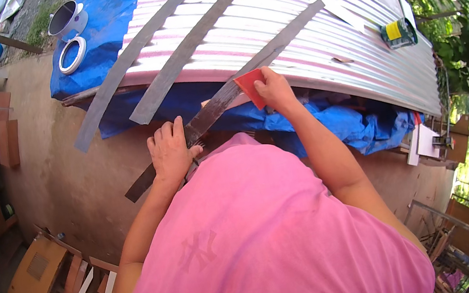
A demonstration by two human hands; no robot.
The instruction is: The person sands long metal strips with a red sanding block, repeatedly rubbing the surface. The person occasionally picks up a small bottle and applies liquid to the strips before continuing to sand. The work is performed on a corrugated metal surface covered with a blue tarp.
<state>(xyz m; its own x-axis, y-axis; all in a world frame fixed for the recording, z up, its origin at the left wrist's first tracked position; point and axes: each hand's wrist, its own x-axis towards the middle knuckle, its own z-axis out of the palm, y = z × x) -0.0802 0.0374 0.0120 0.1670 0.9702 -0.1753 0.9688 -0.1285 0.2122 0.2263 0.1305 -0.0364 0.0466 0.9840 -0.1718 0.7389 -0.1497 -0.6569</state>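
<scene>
A long wooden strip (211, 114) lies slantwise in front of me, its far part on the corrugated sheet and its near end jutting past the edge. Grey filler coats the far part; the near part is dark brown, with streaky smears between. My left hand (170, 149) wraps across the brown part, fingers on the far side and thumb on the near side. In my right hand (275, 89) is a flat red spreader (249, 86), its edge against the strip where grey meets brown. Two more grey-coated strips (199, 37) (110, 81) lie alongside to the left.
Corrugated metal sheeting (211, 60) tops the work surface, with blue tarpaulin (104, 24) under it. A white pail (68, 21) and a ring-shaped lid (73, 55) stand at far left. A green can (399, 33) rests at right. Wood offcuts (72, 287) are stacked at lower left.
</scene>
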